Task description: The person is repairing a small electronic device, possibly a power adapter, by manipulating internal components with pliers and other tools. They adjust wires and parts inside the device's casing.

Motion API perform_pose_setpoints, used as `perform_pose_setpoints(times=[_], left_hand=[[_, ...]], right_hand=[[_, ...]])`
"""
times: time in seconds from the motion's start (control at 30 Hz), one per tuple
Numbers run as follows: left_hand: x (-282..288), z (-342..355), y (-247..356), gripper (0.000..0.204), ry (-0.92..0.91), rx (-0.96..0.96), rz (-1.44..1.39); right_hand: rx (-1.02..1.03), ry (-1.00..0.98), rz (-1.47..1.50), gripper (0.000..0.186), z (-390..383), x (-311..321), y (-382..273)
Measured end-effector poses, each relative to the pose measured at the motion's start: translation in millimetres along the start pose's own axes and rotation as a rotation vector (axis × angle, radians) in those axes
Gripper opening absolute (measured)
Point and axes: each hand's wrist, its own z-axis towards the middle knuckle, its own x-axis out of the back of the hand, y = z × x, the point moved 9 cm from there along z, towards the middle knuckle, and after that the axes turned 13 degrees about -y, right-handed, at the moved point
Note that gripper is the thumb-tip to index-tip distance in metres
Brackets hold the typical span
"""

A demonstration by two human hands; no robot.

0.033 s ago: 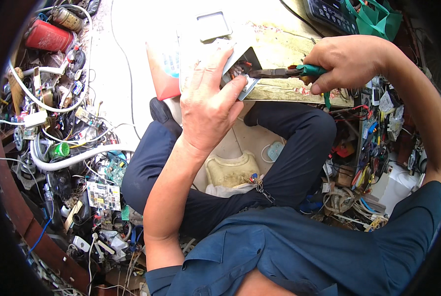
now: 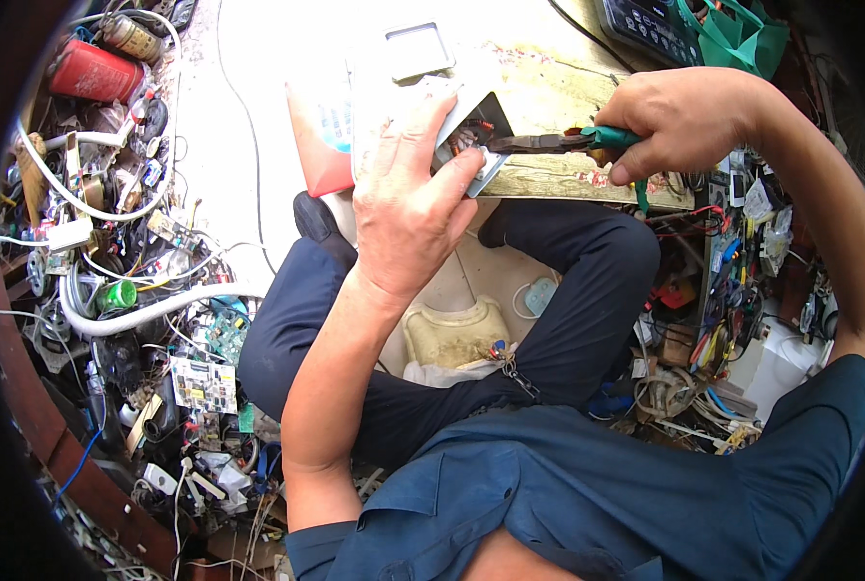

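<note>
My left hand (image 2: 415, 184) is closed around a small box-like device (image 2: 495, 116) at the near edge of the table. Grey and dark flat sides of the device show past my fingers, with reddish wires (image 2: 478, 126) inside its open part. My thumb presses near a white piece there; the rest is hidden under the hand. In my right hand (image 2: 679, 121) is a pair of pliers (image 2: 548, 144) with green handles, held from the right. Their dark jaws reach the device's edge beside my left thumb; what they grip, if anything, is too small to make out.
A red and white flat object (image 2: 308, 140) lies left of my left hand. Farther back sits a dark-rimmed rectangular frame (image 2: 419, 50). A black panel device (image 2: 650, 31) and a green bag (image 2: 742, 39) stand back right. Cables and circuit boards (image 2: 204, 385) crowd both sides.
</note>
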Motion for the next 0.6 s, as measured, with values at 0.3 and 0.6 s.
perform_pose_setpoints(times=[0.3,0.6], left_hand=[[0.8,0.1,1.2,0.044,-0.009,-0.008,0.013],[0.0,-1.7,-0.3,0.044,0.013,-0.004,0.011]], right_hand=[[-0.013,-0.002,-0.019,0.044,4.7,2.2,2.4],[0.031,0.015,0.080,0.037,7.3,-1.6,3.5]])
